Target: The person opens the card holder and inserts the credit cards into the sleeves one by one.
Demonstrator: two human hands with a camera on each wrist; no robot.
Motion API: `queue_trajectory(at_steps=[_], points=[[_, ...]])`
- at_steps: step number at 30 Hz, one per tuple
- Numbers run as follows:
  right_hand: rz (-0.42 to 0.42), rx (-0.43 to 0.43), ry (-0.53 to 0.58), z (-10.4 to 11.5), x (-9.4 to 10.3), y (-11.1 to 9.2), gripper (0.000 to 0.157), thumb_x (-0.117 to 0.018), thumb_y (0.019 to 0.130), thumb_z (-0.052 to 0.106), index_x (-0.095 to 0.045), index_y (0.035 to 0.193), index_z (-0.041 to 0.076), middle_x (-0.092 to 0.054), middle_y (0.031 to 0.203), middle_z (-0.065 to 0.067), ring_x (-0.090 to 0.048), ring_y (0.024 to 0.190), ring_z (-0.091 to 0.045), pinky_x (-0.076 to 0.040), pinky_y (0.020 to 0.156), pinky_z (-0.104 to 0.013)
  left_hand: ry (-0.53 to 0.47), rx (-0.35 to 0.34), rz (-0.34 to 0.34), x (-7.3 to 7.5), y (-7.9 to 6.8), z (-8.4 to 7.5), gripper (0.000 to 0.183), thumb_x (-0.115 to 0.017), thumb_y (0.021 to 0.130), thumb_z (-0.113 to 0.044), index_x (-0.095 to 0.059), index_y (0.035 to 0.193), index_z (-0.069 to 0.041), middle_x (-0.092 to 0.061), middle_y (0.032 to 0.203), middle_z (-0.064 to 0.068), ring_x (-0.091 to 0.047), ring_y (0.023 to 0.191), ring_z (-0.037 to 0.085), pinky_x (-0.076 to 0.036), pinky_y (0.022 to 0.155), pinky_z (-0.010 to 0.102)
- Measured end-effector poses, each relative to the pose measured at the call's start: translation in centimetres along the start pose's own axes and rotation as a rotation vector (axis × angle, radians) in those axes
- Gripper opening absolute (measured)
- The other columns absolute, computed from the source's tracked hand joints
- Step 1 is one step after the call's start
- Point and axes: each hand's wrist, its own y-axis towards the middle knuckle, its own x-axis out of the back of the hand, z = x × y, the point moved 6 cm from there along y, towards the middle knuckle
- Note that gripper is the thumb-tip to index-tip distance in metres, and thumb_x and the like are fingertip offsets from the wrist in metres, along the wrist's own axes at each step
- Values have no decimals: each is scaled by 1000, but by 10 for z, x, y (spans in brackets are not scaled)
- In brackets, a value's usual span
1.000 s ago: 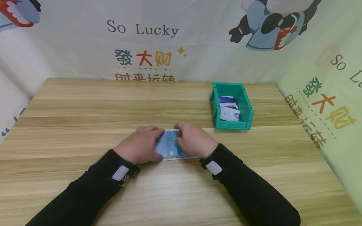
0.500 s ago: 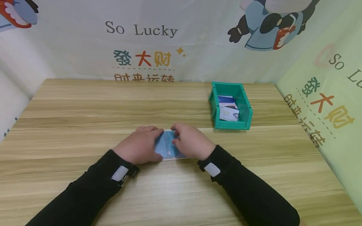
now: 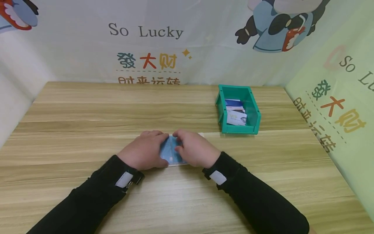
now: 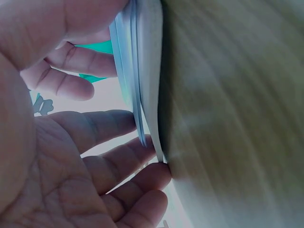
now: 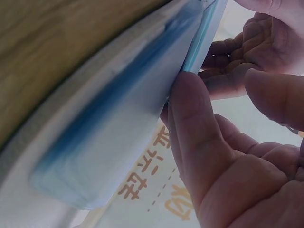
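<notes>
A light-blue booklet (image 3: 168,152) with a white lower layer lies in front of me, partly hidden by both hands. My left hand (image 3: 144,150) grips its left end, thumb at the near edge and fingers at the far edge. In the left wrist view, thin leaves (image 4: 135,71) stand slightly apart from the thicker white layer (image 4: 151,61). My right hand (image 3: 197,148) is over the right part, with its thumb and index finger apart. In the right wrist view a fingertip touches the edge of a bowed white-and-blue leaf (image 5: 118,128); the thumb is away from it.
A green bin (image 3: 241,130) stands behind and right of the booklet, with several cards (image 3: 236,117) in it. The wood-grain table (image 3: 87,107) meets a printed cloth backdrop (image 3: 204,61) at the back and a similar cloth on the right.
My right hand has slid slightly left over the booklet, and less blue shows between the hands. The left hand has stayed in place.
</notes>
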Motion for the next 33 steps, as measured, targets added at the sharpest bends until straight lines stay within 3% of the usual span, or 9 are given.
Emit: queue_trajectory(at_steps=[12,24,29,33], points=[[0,68,-76,3,-1,-1,39,-52,96,20,-47,131,5,-57,123,-9,-51,97,-11,-47,87,-34,-3,-5,-16,0,1,1,85,-77,67,-43,-46,136,-4,-47,133,14,-40,114,32,-38,94,47],[36,70,-68,4,1,-4,41,-54,96,23,-47,133,7,-56,124,-7,-50,95,-10,-46,88,-34,-4,-8,-37,0,0,0,83,-75,66,-43,-47,134,-4,-49,129,13,-42,109,31,-39,91,47],[-1,35,-36,-3,16,-4,38,-54,95,24,-52,131,10,-58,122,-4,-54,92,-9,-49,83,-32,12,2,-25,0,1,0,85,-75,66,-44,-46,134,-4,-48,130,13,-42,109,31,-40,91,47],[-102,-17,7,-14,42,-8,33,-55,95,25,-56,126,13,-61,113,0,-54,90,-9,-50,78,-31,21,17,-11,-1,1,0,85,-76,66,-45,-46,134,-3,-48,131,13,-41,110,31,-39,92,48]])
